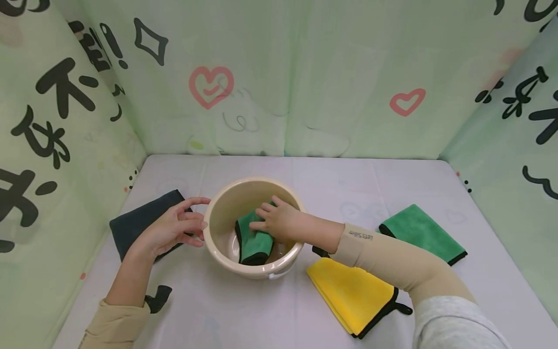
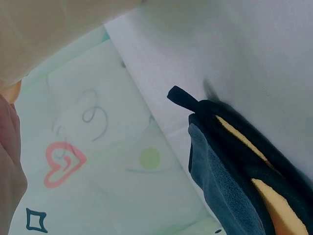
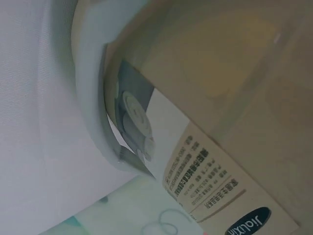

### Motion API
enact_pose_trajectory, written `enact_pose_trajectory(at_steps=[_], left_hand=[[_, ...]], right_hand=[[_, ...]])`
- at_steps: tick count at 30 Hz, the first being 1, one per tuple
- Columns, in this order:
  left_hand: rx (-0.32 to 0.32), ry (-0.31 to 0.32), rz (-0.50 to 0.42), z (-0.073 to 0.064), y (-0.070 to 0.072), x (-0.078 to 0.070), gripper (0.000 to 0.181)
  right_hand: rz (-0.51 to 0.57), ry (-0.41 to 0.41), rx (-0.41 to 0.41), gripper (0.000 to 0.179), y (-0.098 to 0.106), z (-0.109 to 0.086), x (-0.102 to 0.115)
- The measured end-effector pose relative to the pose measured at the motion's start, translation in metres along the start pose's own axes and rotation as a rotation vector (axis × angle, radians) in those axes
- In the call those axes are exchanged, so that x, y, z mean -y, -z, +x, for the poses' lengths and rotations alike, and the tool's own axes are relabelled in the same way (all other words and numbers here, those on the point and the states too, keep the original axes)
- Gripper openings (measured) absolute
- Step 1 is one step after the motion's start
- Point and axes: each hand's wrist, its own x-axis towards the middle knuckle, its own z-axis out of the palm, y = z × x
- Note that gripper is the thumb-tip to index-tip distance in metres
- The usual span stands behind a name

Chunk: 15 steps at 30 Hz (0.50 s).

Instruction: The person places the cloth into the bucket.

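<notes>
A cream bucket (image 1: 224, 261) stands upright on the table. Inside it lies a folded green cloth (image 1: 255, 247) with black edging. My right hand (image 1: 283, 220) reaches over the bucket's right rim and rests on this cloth with its fingers spread; part of the cloth is hidden beneath it. At the left rim, my left hand (image 1: 176, 228) touches the bucket's outside with loosely extended fingers. Partly behind that hand lies a folded dark blue-grey cloth (image 1: 144, 220). The left wrist view shows a dark cloth (image 2: 220, 196) with yellow layers and a black loop.
To the right are a folded yellow cloth (image 1: 353, 291) and another green cloth (image 1: 423, 232), both with black edging. A pale handle (image 3: 90, 98) and a printed label (image 3: 205, 176) show on the bucket's side. Printed curtains (image 1: 301, 87) enclose the table's back and sides.
</notes>
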Motion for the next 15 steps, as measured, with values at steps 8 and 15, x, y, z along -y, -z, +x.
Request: enact_pose_trajectory(at_steps=[8, 15], left_hand=[[-0.012, 0.007, 0.020, 0.000, -0.002, -0.002, 0.061], [-0.013, 0.004, 0.024, 0.000, -0.001, 0.000, 0.060]], right_hand=[[0.160, 0.018, -0.102, 0.060, 0.006, -0.016, -0.012], [0.412, -0.015, -0.304, 0.057, 0.009, -0.045, -0.031]])
